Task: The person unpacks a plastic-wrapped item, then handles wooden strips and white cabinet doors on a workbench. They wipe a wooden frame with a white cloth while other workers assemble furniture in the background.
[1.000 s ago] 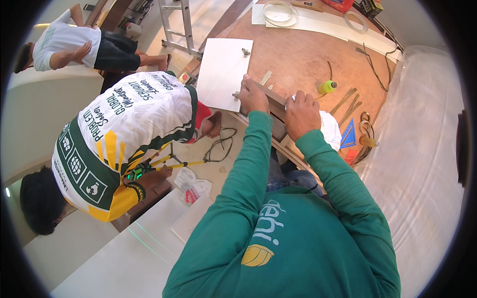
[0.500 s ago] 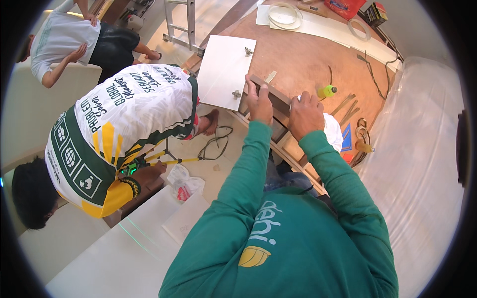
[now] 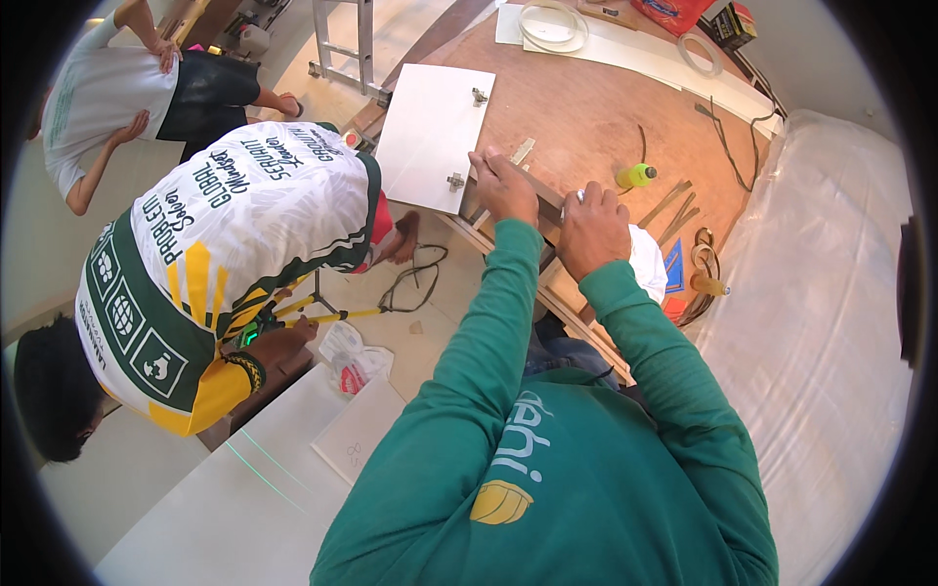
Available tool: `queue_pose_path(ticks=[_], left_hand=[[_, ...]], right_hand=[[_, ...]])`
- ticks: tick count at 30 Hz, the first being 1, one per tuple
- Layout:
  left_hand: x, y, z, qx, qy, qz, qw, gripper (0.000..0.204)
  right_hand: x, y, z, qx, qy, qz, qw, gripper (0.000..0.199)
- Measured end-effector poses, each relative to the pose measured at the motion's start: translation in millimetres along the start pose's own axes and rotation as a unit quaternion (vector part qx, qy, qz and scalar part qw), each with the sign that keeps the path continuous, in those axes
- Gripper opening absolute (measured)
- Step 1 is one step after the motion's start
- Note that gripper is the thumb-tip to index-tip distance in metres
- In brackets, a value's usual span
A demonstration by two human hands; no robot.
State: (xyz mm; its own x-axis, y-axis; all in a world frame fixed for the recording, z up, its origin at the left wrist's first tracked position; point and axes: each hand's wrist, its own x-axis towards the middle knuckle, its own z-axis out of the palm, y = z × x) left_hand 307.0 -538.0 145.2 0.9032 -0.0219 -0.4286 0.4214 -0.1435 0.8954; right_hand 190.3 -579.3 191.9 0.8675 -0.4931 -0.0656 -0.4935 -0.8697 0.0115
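A wide brown plywood worktable fills the upper middle of the view, with a clear plastic sheet spread over the surface to its right. A co-worker in a white, green and yellow jersey bends over at the left, and a second person in a white shirt stands farther off in the upper left corner. On the table's left part lies a white rectangular panel with 2 small metal hinges on its right edge; it lies flat, partly overhanging the table's near-left edge. Just right of the panel a long narrow wooden strip runs along the table's near edge. The left hand lies palm down on this strip, fingers pressed flat and together against it, close beside the lower hinge of the panel. The right hand is closed in a loose fist over the strip's nearer stretch, just beside a crumpled white cloth; whether it clamps a small tool cannot be told. Beyond the hands stands a small yellow-green bottle, and a coil of white banding lies at the table's far end.
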Motion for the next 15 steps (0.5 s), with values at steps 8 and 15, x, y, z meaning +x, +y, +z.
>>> queue_pose_path(ticks=[8, 15], left_hand=[[-3, -9, -13, 0.011, -0.062, 0.040, 0.997, 0.077], [13, -27, -34, 0.023, -0.144, 0.049, 0.988, 0.082]], right_hand=[[-1, -2, 1, -0.007, 0.001, 0.003, 1.000, 0.026], [-2, -2, -6, 0.002, -0.016, -0.003, 1.000, 0.026]])
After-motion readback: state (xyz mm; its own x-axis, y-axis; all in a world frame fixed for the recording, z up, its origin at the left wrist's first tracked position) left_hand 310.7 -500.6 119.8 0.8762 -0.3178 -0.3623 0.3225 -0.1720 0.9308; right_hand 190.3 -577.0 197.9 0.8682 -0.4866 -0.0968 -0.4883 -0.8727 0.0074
